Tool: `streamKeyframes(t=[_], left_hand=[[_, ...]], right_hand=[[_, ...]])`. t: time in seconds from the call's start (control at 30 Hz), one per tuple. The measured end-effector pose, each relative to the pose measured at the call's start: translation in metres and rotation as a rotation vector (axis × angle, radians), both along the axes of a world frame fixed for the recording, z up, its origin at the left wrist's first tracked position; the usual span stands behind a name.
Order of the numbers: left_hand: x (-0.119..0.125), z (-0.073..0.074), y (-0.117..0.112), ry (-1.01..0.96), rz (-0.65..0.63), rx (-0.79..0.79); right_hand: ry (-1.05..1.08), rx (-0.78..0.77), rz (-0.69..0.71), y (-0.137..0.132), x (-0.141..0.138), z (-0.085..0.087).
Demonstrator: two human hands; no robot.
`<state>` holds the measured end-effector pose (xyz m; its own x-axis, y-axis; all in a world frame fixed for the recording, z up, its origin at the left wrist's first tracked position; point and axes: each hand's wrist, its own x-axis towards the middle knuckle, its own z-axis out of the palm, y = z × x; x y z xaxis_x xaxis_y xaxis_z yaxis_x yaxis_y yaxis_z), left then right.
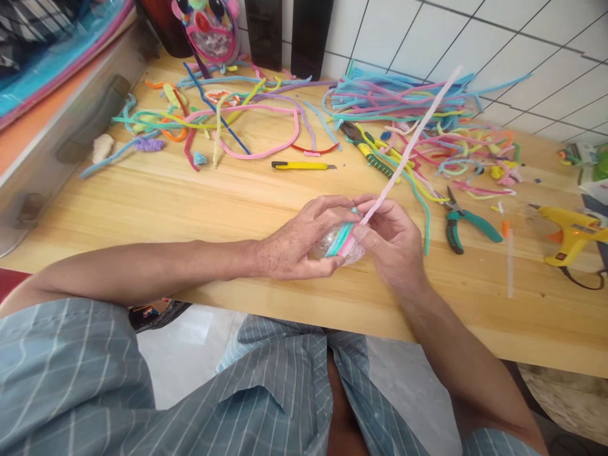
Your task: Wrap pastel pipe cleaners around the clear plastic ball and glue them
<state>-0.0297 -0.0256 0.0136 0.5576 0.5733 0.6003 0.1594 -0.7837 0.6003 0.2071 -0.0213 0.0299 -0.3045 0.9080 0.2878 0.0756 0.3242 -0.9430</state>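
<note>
My left hand (299,240) is closed around a small clear plastic ball (332,244) wrapped with teal and pink pipe cleaner bands. My right hand (392,244) pinches a long pale pink pipe cleaner (408,149) against the ball; its free end rises up and to the right over the table. Both hands hover above the front part of the wooden table (190,202).
Loose pipe cleaners (228,117) lie at the back left, a bundle (399,98) at the back right. A yellow utility knife (301,166), yellow-handled pliers (373,155), teal pliers (463,221) and a yellow glue gun (572,234) lie around.
</note>
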Motion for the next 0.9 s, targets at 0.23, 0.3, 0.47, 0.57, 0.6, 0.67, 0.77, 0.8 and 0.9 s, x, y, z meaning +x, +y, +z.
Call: streamKeyframes(t=[0.23,0.3,0.47,0.57,0.6,0.67,0.77,0.8,0.9], left_hand=[[0.000,0.006,-0.005,-0.020,0.013,-0.039],[0.000,0.007,-0.004,-0.033,0.008,-0.030],[0.001,0.003,-0.002,-0.090,-0.005,0.001],[0.002,0.000,-0.001,-0.105,0.000,0.023],[0.003,-0.002,0.000,-0.105,0.002,0.032],[0.003,-0.004,0.002,-0.094,0.010,0.047],[0.003,-0.006,0.004,-0.066,0.011,0.056],[0.003,-0.006,0.005,-0.059,0.007,0.054],[0.003,-0.007,0.006,-0.053,-0.012,0.037]], right_hand=[[0.000,0.027,-0.020,0.001,0.002,-0.001],[0.007,-0.001,-0.016,0.001,0.002,-0.001],[0.068,-0.142,-0.023,-0.002,0.000,0.004],[0.121,-0.214,-0.046,-0.004,-0.004,0.009],[0.131,-0.221,-0.051,-0.005,-0.004,0.011],[0.142,-0.213,-0.060,-0.005,-0.006,0.013],[0.142,-0.201,-0.069,-0.005,-0.006,0.013],[0.143,-0.202,-0.069,-0.005,-0.006,0.013],[0.163,-0.213,-0.063,-0.005,-0.007,0.012]])
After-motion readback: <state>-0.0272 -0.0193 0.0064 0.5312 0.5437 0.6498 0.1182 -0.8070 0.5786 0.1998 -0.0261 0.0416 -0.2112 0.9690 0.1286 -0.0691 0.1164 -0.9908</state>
